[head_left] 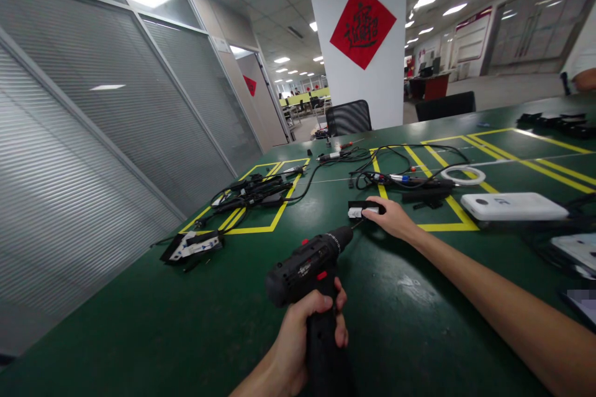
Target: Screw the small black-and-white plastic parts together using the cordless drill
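My left hand (305,338) is wrapped round the grip of a black cordless drill (310,263) with red buttons. Its bit points at a small black and white part (361,208) lying on the green table (139,322). My right hand (390,217) reaches across from the right and holds that small part down, fingers closed over its right end. The drill's tip sits just short of the part's near edge.
A white box (512,206) lies at the right. Black cables and tools (254,193) lie inside yellow tape squares, with a white ring (463,175) and more cables (400,167) behind. A black and white part (190,247) lies at the left. Office chairs (348,116) stand beyond the table.
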The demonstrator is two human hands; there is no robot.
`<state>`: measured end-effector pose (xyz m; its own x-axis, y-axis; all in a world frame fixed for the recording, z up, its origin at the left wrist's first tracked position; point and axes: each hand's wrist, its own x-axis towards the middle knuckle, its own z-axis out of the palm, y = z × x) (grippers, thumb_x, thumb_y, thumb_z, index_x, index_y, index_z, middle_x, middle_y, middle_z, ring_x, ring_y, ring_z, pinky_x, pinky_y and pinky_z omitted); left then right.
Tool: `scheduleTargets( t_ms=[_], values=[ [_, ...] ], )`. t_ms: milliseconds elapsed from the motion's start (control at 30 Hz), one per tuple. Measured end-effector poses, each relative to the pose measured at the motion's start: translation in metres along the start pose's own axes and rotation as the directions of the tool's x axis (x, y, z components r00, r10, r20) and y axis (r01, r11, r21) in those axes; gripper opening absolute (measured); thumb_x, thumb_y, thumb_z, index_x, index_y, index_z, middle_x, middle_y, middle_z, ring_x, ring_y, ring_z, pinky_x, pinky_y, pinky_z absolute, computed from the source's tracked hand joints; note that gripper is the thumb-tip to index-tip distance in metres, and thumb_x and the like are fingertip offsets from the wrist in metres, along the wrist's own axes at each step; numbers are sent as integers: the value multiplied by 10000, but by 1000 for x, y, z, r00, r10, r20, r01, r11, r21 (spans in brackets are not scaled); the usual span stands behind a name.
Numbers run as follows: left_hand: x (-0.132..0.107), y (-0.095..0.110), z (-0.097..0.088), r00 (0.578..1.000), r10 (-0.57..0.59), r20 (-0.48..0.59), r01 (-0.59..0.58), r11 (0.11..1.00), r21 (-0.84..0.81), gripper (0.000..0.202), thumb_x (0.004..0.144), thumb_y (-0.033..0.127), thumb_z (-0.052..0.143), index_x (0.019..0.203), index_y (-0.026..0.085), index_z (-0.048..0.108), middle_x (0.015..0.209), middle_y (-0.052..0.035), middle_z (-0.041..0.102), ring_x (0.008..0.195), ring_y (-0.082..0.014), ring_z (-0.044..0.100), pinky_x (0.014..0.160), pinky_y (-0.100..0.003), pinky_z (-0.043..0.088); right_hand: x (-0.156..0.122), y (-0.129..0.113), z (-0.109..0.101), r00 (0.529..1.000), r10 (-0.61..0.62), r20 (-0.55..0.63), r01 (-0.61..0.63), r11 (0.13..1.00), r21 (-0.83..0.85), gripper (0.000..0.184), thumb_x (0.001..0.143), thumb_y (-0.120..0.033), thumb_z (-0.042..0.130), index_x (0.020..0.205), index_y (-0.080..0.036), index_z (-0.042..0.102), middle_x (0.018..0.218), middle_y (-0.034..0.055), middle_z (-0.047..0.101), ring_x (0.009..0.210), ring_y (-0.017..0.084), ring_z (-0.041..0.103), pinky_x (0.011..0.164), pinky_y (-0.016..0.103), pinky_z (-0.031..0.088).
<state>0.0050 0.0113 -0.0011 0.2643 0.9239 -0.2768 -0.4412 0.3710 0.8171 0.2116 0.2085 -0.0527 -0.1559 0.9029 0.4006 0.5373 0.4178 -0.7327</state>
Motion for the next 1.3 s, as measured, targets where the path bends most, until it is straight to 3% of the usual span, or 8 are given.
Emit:
scheduleTargets(
  t_ms=[667,867,1300],
  values=[
    [0,1,1,1000,-3,6,3,1000,17,203,782,172,340,899,143,503,757,1,467,414,-72,436,529,-298,393,-1,-2,-3,1000,-7,14,7,1000,8,402,738,-403,567,1088,-208,607,1034,46,651,903,212,605,798,317,450],
    [-1,3,11,997,9,-71,-9,1000,4,147,740,174,403,848,141,497,700,14,444,390,-66,413,492,-278,383,0,-1,-3,1000,-4,8,4,1000,10,398,735,-394,572,1085,-209,613,1037,47,653,911,215,605,812,323,448],
    [0,5,13,997,11,-75,-10,1000,21,147,766,170,358,850,149,476,699,22,420,395,-67,406,498,-282,380,-1,2,-2,1000,-11,0,11,1000,13,415,736,-430,565,1086,-210,605,1064,42,643,942,210,595,840,319,439]
  ],
)
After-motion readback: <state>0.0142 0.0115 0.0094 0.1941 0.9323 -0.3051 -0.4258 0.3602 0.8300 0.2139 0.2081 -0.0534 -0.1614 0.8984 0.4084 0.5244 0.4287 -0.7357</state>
